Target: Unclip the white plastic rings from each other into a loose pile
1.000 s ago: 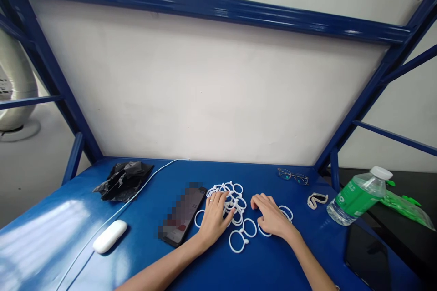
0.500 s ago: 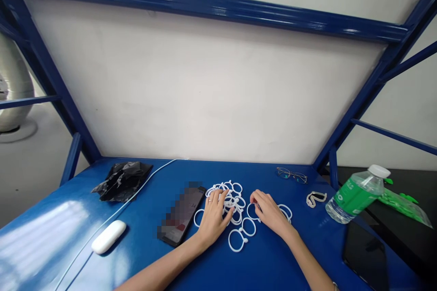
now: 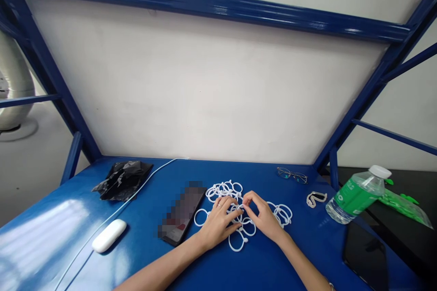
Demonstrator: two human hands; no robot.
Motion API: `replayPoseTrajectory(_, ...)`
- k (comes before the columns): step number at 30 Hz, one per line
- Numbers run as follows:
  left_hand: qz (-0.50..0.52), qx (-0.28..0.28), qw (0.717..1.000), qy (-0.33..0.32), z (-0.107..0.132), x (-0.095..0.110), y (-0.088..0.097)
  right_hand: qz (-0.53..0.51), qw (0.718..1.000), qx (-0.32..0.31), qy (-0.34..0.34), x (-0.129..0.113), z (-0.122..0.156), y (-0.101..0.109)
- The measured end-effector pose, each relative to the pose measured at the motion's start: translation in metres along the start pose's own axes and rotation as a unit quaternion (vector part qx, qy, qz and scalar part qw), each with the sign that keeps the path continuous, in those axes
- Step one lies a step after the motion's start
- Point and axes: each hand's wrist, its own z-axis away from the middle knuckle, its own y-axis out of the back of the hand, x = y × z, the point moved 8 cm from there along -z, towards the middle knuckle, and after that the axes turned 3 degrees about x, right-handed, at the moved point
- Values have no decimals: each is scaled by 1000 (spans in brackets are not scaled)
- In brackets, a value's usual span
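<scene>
Several white plastic curtain rings [image 3: 229, 240], each with a small eyelet, lie in a loose pile on the blue table [image 3: 218, 275]. My left hand [image 3: 220, 223] rests over the near part of the pile, thumb and index finger apart, touching rings. At the pile's right edge, my right hand [image 3: 261, 218] has thumb and index finger pinched together at a white ring, which the fingers partly hide. A smaller group of rings [image 3: 291, 213] lies to the right of that hand, overlapping one another.
Left of the pile lie a phone [image 3: 180, 225], a white case [image 3: 109, 236], a cable [image 3: 136, 192] and a black plastic bag [image 3: 126, 179]. To the right are eyeglasses [image 3: 292, 175], a cream-coloured strap [image 3: 316, 198], a water bottle [image 3: 358, 193] and a dark tablet or phone [image 3: 365, 254].
My right hand has moved left to the pile, and the ring by its fingers now lies with the right-hand group. My left hand has shifted slightly right and nearer to me.
</scene>
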Motion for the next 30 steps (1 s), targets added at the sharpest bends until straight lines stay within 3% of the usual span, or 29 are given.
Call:
replayPoseTrajectory(7,2,23,999,-26,-1,4,3,-7,1000,4,-8,-3,-1,0)
replayPoseTrajectory(16,7,87,994,61,4,-18,7,99,995,5,19,-8,-1,12)
replayPoseTrajectory(22,26,82,993,80,6,-21,6,127,992,9,20,0,-1,10)
replayPoseTrajectory(30,49,72,990,113,10,-28,1,83,996,8,38,0,1,8)
